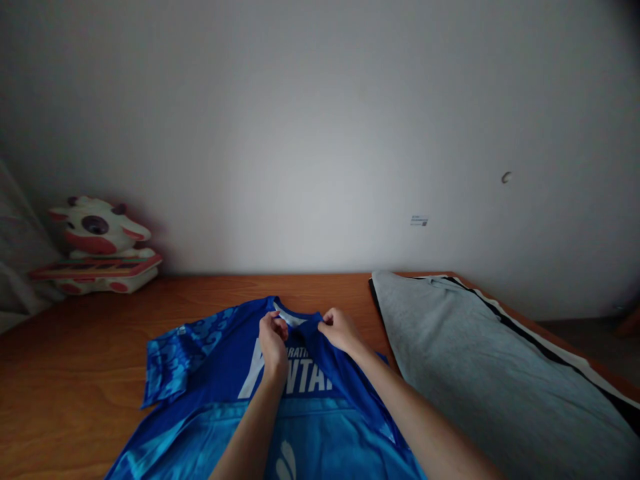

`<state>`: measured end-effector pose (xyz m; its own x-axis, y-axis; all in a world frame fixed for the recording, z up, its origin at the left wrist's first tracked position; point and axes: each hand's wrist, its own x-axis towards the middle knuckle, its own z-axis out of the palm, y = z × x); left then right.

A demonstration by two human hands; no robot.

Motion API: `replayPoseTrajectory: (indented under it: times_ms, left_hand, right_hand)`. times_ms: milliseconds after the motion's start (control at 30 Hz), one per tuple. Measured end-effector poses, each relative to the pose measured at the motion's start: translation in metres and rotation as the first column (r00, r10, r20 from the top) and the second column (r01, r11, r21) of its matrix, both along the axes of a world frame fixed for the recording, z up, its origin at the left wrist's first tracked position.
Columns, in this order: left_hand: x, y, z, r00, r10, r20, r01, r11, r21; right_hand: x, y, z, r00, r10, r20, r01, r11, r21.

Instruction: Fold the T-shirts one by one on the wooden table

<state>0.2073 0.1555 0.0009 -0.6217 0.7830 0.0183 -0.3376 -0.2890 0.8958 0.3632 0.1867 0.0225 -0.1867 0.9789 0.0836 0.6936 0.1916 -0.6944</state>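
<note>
A short-sleeved blue jersey [215,383] lies spread with its collar toward the wall. It has dark blue shoulders, a lighter blue body and white lettering, partly hidden by my forearms. My right hand [343,329] pinches the fabric at the right side of the collar, and that side of the jersey is bunched in folds beneath the forearm. Over the left side of the collar hovers my left hand [274,337], its fingers loosely curled and apart from the thumb, with no cloth visible in them. The patterned left sleeve [167,367] is stretched out flat.
Beneath the jersey is a brown wooden surface [60,373]. To the right lies grey cloth [450,353] with a black-and-white edge. A cow-shaped toy keyboard [103,267] stands at the back left. The pale wall [310,133] rises behind, carrying a small sticker [419,221] and a hook [507,177].
</note>
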Motion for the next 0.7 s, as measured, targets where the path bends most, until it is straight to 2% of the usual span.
replayPoseTrajectory:
  times_ms: [67, 133, 200, 267, 300, 367, 433, 567, 633, 700]
  left_hand:
    - [-0.003, 0.000, 0.001, 0.994, 0.001, 0.110, -0.005, 0.999, 0.033]
    - [-0.009, -0.001, 0.001, 0.978, 0.000, 0.209, -0.014, 0.998, 0.063]
    - [-0.017, -0.004, 0.002, 0.960, -0.001, 0.281, -0.025, 0.996, 0.089]
    - [-0.025, -0.007, 0.004, 0.948, 0.001, 0.318, -0.037, 0.994, 0.107]
    - [-0.028, -0.009, 0.005, 0.947, 0.006, 0.321, -0.044, 0.993, 0.111]
    - [-0.035, -0.010, 0.007, 0.955, 0.023, 0.295, -0.055, 0.993, 0.101]
    - [-0.041, -0.008, 0.010, 0.973, 0.058, 0.224, -0.073, 0.995, 0.062]
    - [-0.054, 0.001, 0.017, 0.983, 0.173, -0.061, -0.176, 0.983, -0.053]
    - [-0.059, 0.008, 0.020, 0.948, 0.170, -0.269, -0.204, 0.974, -0.102]
    - [-0.063, 0.015, 0.023, 0.871, 0.090, -0.483, -0.189, 0.969, -0.162]
  right_hand:
    - [-0.002, -0.007, 0.008, 0.997, 0.061, -0.037, -0.059, 0.996, 0.064]
    - [-0.004, -0.017, 0.015, 0.978, 0.207, -0.030, -0.202, 0.971, 0.127]
    - [-0.007, -0.028, 0.021, 0.910, 0.403, 0.102, -0.415, 0.887, 0.202]
    - [-0.009, -0.037, 0.023, 0.784, 0.535, 0.315, -0.611, 0.755, 0.238]
    - [-0.010, -0.039, 0.024, 0.723, 0.560, 0.405, -0.675, 0.699, 0.238]
    - [-0.012, -0.043, 0.024, 0.659, 0.565, 0.497, -0.728, 0.645, 0.232]
    - [-0.013, -0.046, 0.023, 0.657, 0.550, 0.516, -0.727, 0.643, 0.240]
    - [-0.014, -0.055, 0.011, 0.762, 0.464, 0.451, -0.612, 0.742, 0.272]
    - [-0.013, -0.060, -0.001, 0.824, 0.417, 0.383, -0.535, 0.795, 0.287]
    - [-0.012, -0.063, -0.013, 0.883, 0.370, 0.289, -0.452, 0.837, 0.309]
